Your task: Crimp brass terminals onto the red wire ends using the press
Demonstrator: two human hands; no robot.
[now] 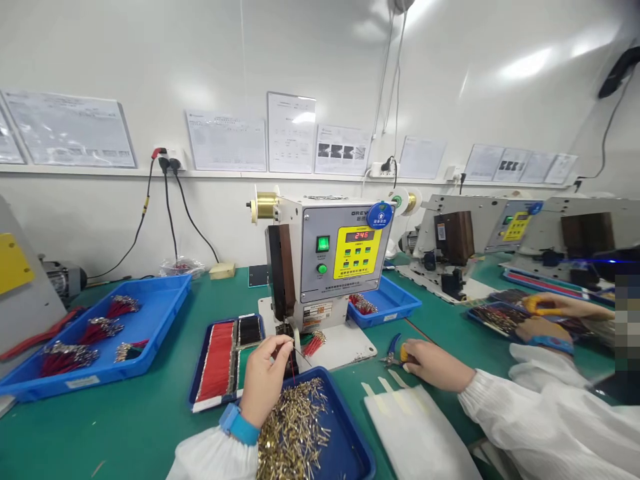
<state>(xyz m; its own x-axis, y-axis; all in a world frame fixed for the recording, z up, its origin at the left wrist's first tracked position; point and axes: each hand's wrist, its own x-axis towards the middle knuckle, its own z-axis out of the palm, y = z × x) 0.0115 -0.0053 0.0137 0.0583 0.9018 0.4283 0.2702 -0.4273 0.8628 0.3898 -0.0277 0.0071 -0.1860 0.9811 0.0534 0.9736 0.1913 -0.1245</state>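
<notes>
My left hand (265, 377), with a blue wristband, is raised at the front of a bench machine (343, 253). Its thumb and forefinger pinch a thin wire close to the machine's working head. Directly below lies a dark blue tray (345, 427) heaped with loose brass-coloured terminals (295, 427). Over to the right, my right hand (435, 363) rests low on the table. Its bent fingers, with yellow at the tips, close on small blue-handled cutters (391, 352); the fingers partly hide the handles. Red and green wires (315, 342) lie on the machine's base.
Left of the machine is a tray (203, 393) of red, black and green wires. A blue tray (150, 353) holds wire bundles; another blue tray (400, 307) stands behind. A white pad (420, 433) lies in front. A co-worker's hands (545, 333) work at right.
</notes>
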